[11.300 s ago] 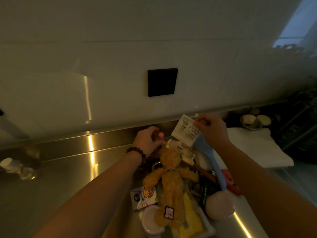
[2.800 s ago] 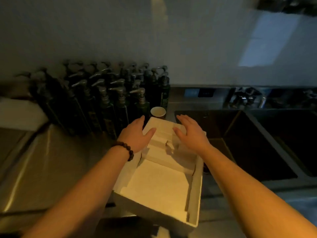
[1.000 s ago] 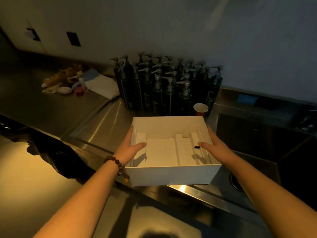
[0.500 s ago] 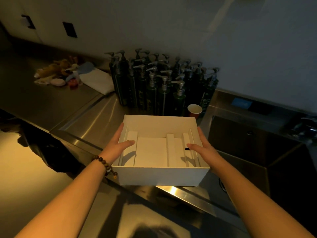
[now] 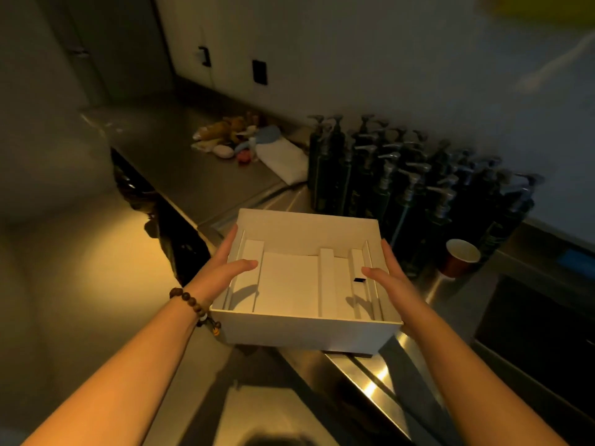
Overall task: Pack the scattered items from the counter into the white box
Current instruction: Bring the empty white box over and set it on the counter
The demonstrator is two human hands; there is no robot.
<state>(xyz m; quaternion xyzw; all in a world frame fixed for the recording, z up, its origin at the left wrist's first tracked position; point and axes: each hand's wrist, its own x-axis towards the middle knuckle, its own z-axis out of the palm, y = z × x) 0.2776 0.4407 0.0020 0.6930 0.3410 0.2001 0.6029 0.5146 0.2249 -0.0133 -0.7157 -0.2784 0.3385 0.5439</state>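
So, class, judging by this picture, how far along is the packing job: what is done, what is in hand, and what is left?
Done: nothing is packed; the white box holds only its own cardboard dividers. In hand: the left hand and right hand grip the box by its sides, thumbs over the rim. Left: the scattered items lie in a pile further along the counter, beside a folded white cloth; all must go in.

Dim, warm yellow cast overall. Brightest patch is the floor at lower left; small glare streaks on the steel worktop (image 5: 380, 378) edge. Thumbs cast soft shadows inside the white box (image 5: 306, 329). Far pile of items is soft and murky. Wide-angle bending at edges.
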